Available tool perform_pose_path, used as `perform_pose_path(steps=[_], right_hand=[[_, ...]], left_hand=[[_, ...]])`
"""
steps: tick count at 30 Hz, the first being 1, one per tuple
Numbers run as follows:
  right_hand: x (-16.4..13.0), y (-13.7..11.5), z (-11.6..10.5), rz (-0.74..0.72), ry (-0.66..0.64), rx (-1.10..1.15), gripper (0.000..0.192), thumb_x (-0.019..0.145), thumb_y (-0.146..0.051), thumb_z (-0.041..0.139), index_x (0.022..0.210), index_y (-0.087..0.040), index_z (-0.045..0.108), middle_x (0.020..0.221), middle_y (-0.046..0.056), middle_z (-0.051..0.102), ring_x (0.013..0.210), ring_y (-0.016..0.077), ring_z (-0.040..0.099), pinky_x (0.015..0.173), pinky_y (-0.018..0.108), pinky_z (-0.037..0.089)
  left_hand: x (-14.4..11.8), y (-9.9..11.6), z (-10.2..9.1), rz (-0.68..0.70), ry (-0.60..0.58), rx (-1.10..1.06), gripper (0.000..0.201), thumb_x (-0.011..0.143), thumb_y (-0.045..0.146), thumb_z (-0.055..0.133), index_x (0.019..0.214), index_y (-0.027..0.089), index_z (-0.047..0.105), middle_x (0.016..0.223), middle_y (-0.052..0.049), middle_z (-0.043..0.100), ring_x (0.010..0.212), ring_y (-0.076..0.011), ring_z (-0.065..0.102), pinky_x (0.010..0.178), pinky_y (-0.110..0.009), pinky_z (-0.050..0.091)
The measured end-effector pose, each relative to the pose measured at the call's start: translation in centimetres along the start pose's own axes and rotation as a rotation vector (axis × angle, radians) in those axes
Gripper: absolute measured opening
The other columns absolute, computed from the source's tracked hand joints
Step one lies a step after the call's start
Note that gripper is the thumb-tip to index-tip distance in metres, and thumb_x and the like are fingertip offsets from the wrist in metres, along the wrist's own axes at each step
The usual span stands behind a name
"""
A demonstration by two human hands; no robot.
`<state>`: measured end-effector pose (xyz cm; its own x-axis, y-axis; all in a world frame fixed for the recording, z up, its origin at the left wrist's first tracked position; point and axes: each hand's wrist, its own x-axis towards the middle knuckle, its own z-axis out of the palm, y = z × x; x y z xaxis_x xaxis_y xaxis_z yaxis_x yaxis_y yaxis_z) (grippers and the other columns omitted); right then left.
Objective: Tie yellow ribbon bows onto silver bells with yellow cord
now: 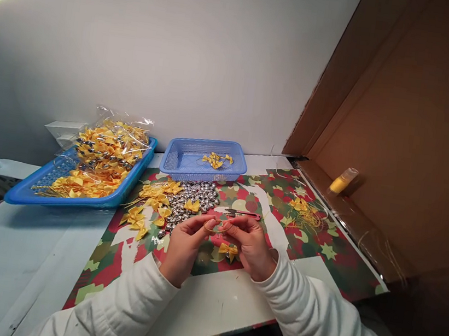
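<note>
Over the patterned mat, my left hand (184,242) and my right hand (253,246) come together, both closed in a pinch. A thin gold cord (216,231) runs between the fingertips of the two hands. Just below, beside my right hand's fingers, is a yellow ribbon bow (228,250) with a small silver piece at it; whether it hangs from the cord or lies on the mat I cannot tell. Beyond my fingers lie red-handled thread snips (245,214). A heap of silver bells or beads (200,193) and loose yellow bows (154,197) spreads beyond my left hand.
A blue basket (18,196) with bagged and loose bows stands at left. A smaller blue basket (202,177) at the back holds a few bows. Gold cords (309,215) lie at right, near a yellow-filled bottle (342,181) on a ledge by the cardboard wall (411,132).
</note>
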<state>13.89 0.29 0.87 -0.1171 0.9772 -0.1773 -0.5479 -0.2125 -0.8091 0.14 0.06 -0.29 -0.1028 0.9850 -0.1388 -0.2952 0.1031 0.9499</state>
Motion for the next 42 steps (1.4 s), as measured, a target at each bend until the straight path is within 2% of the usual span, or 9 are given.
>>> perform_pose_path(steps=[9, 16, 23, 26, 28, 31, 33, 36, 42], right_hand=[[0.1, 0.2, 0.2, 0.214, 0.014, 0.222, 0.028, 0.045, -0.022, 0.089, 0.062, -0.016, 0.067, 0.058, -0.004, 0.068, 0.053, 0.0064, 0.063, 0.05, 0.012, 0.052], [0.2, 0.8, 0.0, 0.218, 0.118, 0.242, 0.035, 0.041, -0.022, 0.09, 0.064, -0.017, 0.065, 0.06, -0.004, 0.069, 0.05, 0.0054, 0.061, 0.043, 0.011, 0.048], [0.2, 1.0, -0.1, 0.207, 0.051, 0.178, 0.038, 0.042, -0.029, 0.09, 0.066, -0.016, 0.063, 0.062, -0.003, 0.067, 0.052, 0.0064, 0.06, 0.043, 0.013, 0.045], [0.0, 1.1, -0.1, 0.099, -0.011, -0.001, 0.032, 0.056, -0.034, 0.084, 0.07, -0.017, 0.061, 0.058, -0.004, 0.062, 0.049, 0.0072, 0.056, 0.043, 0.017, 0.043], [-0.4, 1.0, -0.2, -0.111, -0.023, -0.223, 0.028, 0.064, -0.036, 0.078, 0.075, -0.018, 0.059, 0.059, -0.004, 0.059, 0.049, 0.0082, 0.054, 0.045, 0.02, 0.044], [-0.8, 0.8, -0.5, -0.51, 0.007, -0.629, 0.021, 0.071, -0.031, 0.072, 0.081, -0.018, 0.058, 0.064, -0.003, 0.058, 0.054, 0.0098, 0.054, 0.052, 0.023, 0.044], [-0.9, 0.6, -0.6, -0.658, -0.026, -0.84, 0.013, 0.076, -0.028, 0.066, 0.078, -0.018, 0.058, 0.063, -0.002, 0.056, 0.055, 0.0099, 0.052, 0.053, 0.023, 0.042], [-0.8, 0.5, -0.7, -0.683, -0.114, -0.95, 0.019, 0.085, -0.026, 0.053, 0.068, -0.018, 0.054, 0.057, -0.003, 0.051, 0.051, 0.009, 0.045, 0.05, 0.023, 0.036], [-0.8, 0.6, -0.3, -0.487, -0.138, -0.733, 0.025, 0.087, -0.033, 0.049, 0.067, -0.019, 0.054, 0.052, -0.004, 0.048, 0.046, 0.009, 0.044, 0.047, 0.022, 0.035]], left_hand=[[-0.3, 0.1, 0.3, 0.025, -0.048, -0.068, 0.021, 0.058, 0.029, 0.082, 0.072, 0.016, 0.073, 0.071, -0.002, 0.072, 0.065, -0.0108, 0.061, 0.061, -0.02, 0.048], [-0.6, 0.2, 0.5, -0.008, -0.071, -0.089, 0.019, 0.057, 0.026, 0.084, 0.069, 0.017, 0.072, 0.067, 0.001, 0.072, 0.062, -0.0086, 0.062, 0.059, -0.017, 0.048], [-0.6, 0.4, 0.5, 0.013, -0.076, -0.076, 0.018, 0.057, 0.026, 0.083, 0.067, 0.017, 0.071, 0.064, 0.001, 0.07, 0.06, -0.0083, 0.061, 0.057, -0.017, 0.048], [-0.4, 0.3, 0.3, 0.038, -0.037, -0.06, 0.018, 0.058, 0.027, 0.083, 0.067, 0.017, 0.07, 0.062, 0.002, 0.069, 0.058, -0.0077, 0.059, 0.055, -0.017, 0.046], [-0.4, 0.3, 0.2, 0.069, -0.011, -0.044, 0.018, 0.058, 0.027, 0.083, 0.066, 0.016, 0.07, 0.062, 0.002, 0.068, 0.058, -0.0078, 0.058, 0.056, -0.017, 0.046], [-0.5, 0.3, 0.2, 0.112, -0.012, -0.008, 0.018, 0.058, 0.026, 0.082, 0.066, 0.016, 0.07, 0.062, 0.001, 0.068, 0.059, -0.0084, 0.059, 0.056, -0.017, 0.047], [-0.6, 0.4, 0.2, 0.132, -0.029, 0.014, 0.017, 0.058, 0.026, 0.082, 0.066, 0.016, 0.07, 0.061, 0.001, 0.068, 0.058, -0.0088, 0.059, 0.056, -0.018, 0.047], [-0.7, 0.4, 0.3, 0.143, -0.036, 0.026, 0.018, 0.058, 0.026, 0.082, 0.069, 0.017, 0.071, 0.065, 0.001, 0.069, 0.061, -0.0099, 0.06, 0.059, -0.019, 0.049], [-0.5, 0.3, 0.1, 0.089, -0.066, -0.005, 0.019, 0.057, 0.027, 0.082, 0.067, 0.016, 0.071, 0.064, 0.0, 0.069, 0.061, -0.0105, 0.06, 0.059, -0.021, 0.049]])
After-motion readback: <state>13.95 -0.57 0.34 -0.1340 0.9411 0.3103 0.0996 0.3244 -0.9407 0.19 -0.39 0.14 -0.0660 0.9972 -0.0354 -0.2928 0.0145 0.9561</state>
